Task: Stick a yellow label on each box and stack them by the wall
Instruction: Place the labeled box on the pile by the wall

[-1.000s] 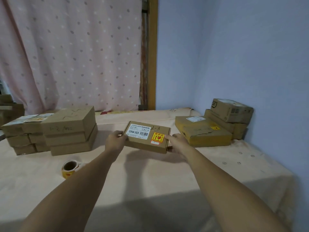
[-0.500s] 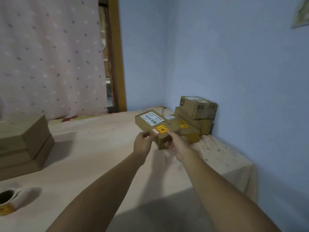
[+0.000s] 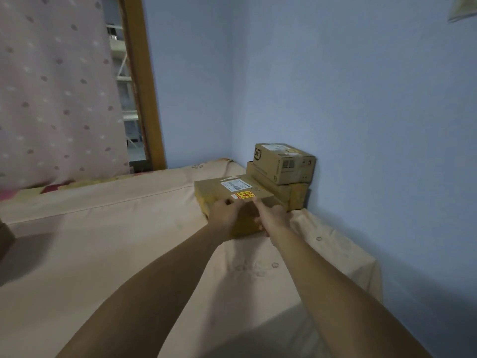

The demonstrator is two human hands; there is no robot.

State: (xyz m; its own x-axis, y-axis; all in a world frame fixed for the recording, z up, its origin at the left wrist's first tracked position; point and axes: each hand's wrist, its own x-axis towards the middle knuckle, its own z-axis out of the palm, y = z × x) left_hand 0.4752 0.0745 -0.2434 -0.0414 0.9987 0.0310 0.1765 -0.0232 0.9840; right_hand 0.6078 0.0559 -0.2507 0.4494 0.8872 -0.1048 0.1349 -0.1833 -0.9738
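Observation:
A flat cardboard box [image 3: 219,188] with a white shipping label and a yellow label [image 3: 245,195] lies on top of a larger flat box [image 3: 245,226] near the blue wall. My left hand [image 3: 224,214] grips its near edge, thumb on top. On the near right corner, my right hand [image 3: 272,217] holds the same box. Behind it an SF-marked box [image 3: 284,161] sits on a longer box [image 3: 286,188] against the wall.
A peach cloth [image 3: 116,241] covers the surface, and its right edge [image 3: 371,264] drops off close to the wall. A dotted curtain [image 3: 56,86] and a wooden frame [image 3: 144,86] stand behind. A dark corner of another box stack [image 3: 5,237] shows at far left.
Both hands carried the labelled box from mid-surface to the right and set it onto the flat box by the wall. The view swung right; the tape roll and left stacks left the frame.

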